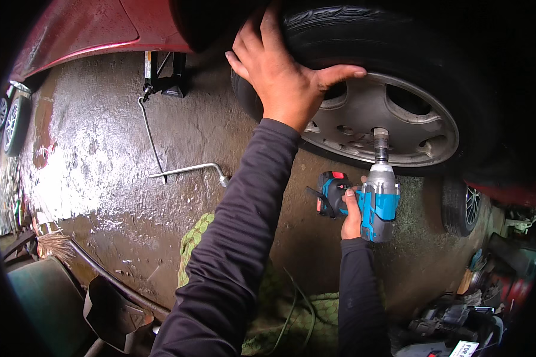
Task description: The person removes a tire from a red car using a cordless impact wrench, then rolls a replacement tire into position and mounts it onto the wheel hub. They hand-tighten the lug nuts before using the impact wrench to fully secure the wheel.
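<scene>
Taking the car wheel [375,119] as the landmark: far to its left, a red car body panel [83,30] curves over a wet concrete floor [113,178]. Below the panel's edge a scissor jack [164,74] stands under the car, judging by its place to hold that corner up. Its long bent crank handle [184,171] lies on the floor, left of the wheel and well apart from it. Lower left of the wheel a green patterned mat [292,315] is spread on the floor, probably to give a dry place to kneel.

The left hand [283,77] lies flat and spread on the black tyre [339,24] at the wheel's upper left, fingers wide, holding nothing; it seems to steady the wheel against turning.

Below the wheel's silver hubcap face, the right hand [351,214] has its grip closed around the handle of a blue and grey impact wrench [375,199], whose red-and-black battery pack points left. The wrench stands nearly square to the wheel, its socket [380,143] pushed into the middle of the hub, in line as a lug fastener would need.

Right of the wheel, another small wheel [461,205] and cluttered tools and parts [470,321] sit near the floor's edge.
</scene>
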A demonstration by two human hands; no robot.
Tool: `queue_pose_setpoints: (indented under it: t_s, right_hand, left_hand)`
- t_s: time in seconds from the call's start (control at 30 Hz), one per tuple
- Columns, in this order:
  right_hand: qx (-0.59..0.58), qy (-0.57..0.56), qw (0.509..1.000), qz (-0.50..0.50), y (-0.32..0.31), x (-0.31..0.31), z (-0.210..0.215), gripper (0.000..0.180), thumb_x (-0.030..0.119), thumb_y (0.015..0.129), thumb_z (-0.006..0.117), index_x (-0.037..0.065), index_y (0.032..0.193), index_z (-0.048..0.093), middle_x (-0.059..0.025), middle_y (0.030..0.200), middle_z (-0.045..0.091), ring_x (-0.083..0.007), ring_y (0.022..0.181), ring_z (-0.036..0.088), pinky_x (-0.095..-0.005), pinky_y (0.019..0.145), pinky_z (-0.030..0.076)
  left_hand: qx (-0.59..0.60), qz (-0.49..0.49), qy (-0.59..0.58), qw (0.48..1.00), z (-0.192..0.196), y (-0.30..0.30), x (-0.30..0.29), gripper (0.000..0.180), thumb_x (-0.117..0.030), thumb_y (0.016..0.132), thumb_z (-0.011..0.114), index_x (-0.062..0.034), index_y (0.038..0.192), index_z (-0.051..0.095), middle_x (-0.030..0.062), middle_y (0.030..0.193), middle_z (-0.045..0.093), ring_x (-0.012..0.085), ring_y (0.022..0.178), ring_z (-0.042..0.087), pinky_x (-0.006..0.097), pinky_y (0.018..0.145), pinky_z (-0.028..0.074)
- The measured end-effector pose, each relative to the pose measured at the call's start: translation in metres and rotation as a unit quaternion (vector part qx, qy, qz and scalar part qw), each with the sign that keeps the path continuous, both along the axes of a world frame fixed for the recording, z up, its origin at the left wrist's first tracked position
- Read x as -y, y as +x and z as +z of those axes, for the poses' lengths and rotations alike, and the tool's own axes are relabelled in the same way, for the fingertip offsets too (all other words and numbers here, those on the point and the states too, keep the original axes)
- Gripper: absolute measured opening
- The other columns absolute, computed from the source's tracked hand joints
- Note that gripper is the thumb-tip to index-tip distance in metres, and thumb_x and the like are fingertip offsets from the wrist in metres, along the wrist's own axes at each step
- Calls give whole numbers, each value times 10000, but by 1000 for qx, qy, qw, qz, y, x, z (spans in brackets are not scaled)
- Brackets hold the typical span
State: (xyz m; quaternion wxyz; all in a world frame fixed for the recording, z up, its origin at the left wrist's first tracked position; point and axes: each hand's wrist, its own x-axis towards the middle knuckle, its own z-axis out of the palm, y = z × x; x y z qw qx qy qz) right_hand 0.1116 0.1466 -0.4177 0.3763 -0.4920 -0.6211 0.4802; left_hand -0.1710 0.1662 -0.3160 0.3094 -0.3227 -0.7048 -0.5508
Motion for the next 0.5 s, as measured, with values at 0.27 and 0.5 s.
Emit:
queue_pose_setpoints:
  t_s: [0.27,0.5]
  right_hand:
    - [121,92,987,46,17,-10,-12,493,146,906,690,-25,1329,504,-56,995,606,-157,883,600,-316,823,500]
    - [275,143,950,32,7,-3,-6,482,424,967,582,75,1300,579,-138,1303,604,-315,1182,579,-468,1018,432]
  left_hand:
    - [19,-27,-4,999,6,6,5,1290,-665,425,895,-87,1454,374,212,1414,386,402,1316,358,580,1097,251]
    - [70,-40,-18,997,10,10,20,1227,-648,490,885,-103,1457,363,268,1544,220,464,1437,195,728,1083,171]
